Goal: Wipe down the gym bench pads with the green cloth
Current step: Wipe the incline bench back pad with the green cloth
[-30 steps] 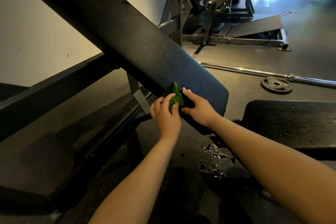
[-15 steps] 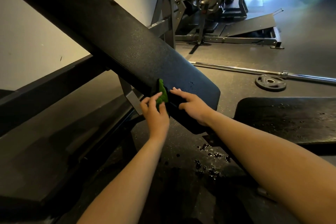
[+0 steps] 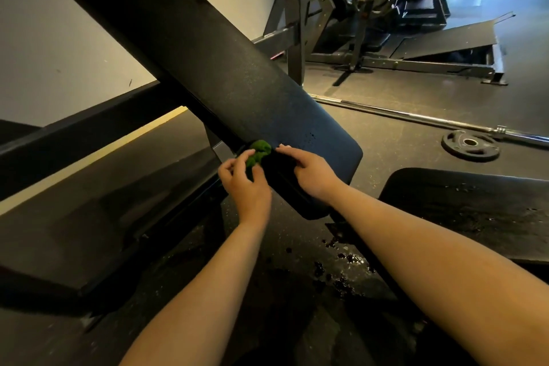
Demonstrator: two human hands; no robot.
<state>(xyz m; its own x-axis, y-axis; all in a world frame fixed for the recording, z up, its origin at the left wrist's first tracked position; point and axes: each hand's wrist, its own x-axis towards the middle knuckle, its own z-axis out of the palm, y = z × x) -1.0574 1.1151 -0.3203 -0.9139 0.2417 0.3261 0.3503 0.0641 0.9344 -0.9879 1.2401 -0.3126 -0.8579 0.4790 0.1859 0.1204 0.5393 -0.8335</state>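
A long black inclined bench pad [image 3: 208,59] slopes down from the upper left to the middle of the view. A bunched green cloth [image 3: 258,152] sits against the pad's lower left edge. My left hand [image 3: 245,184] pinches the cloth with its fingers curled round it. My right hand [image 3: 312,171] rests on the pad's lower end just right of the cloth, fingers bent over the edge. A second black seat pad [image 3: 475,202] lies flat at the right, dotted with droplets.
A barbell [image 3: 416,119] and a weight plate [image 3: 471,145] lie on the dark rubber floor to the right. A wet patch [image 3: 338,264] spreads on the floor below my arms. Black frame beams [image 3: 74,131] run at the left. Gym machines [image 3: 374,3] stand behind.
The cloth has bunched up into a ball under my left hand's fingers at the pad's edge. My right hand stays on the pad's lower end. The view has shifted slightly.
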